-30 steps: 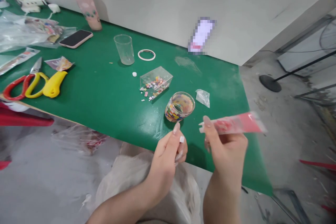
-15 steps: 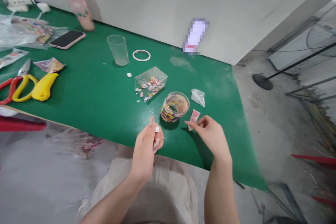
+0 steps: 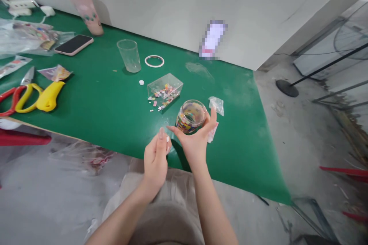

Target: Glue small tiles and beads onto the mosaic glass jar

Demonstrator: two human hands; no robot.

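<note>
My left hand (image 3: 156, 157) is closed near the table's front edge, with a small white tile (image 3: 168, 138) showing at its fingertips. Whether anything else lies in that fist is hidden. Thumb and fingers spread, my right hand (image 3: 195, 141) reaches around the near side of a clear glass cup (image 3: 191, 113) covered in colourful mosaic tiles. Its fingers are at the cup's right side; the thumb stands apart from the left side. Behind the right hand lies a small pink-and-white tube (image 3: 212, 133), partly covered. A clear box (image 3: 165, 88) of loose mosaic pieces sits beyond the cup.
A crumpled clear bag (image 3: 217, 106) lies right of the cup. Farther back are a clear plastic cup (image 3: 129, 56) and a white ring (image 3: 154, 61). Scissors (image 3: 25, 88), a yellow-handled tool (image 3: 50, 97), a phone (image 3: 74, 44) and a pink tumbler (image 3: 87, 11) occupy the left.
My right hand has moved left from the tube, which stays on the table, to the mosaic cup and spread its fingers. My left hand has shifted slightly left, still closed on the white tile.
</note>
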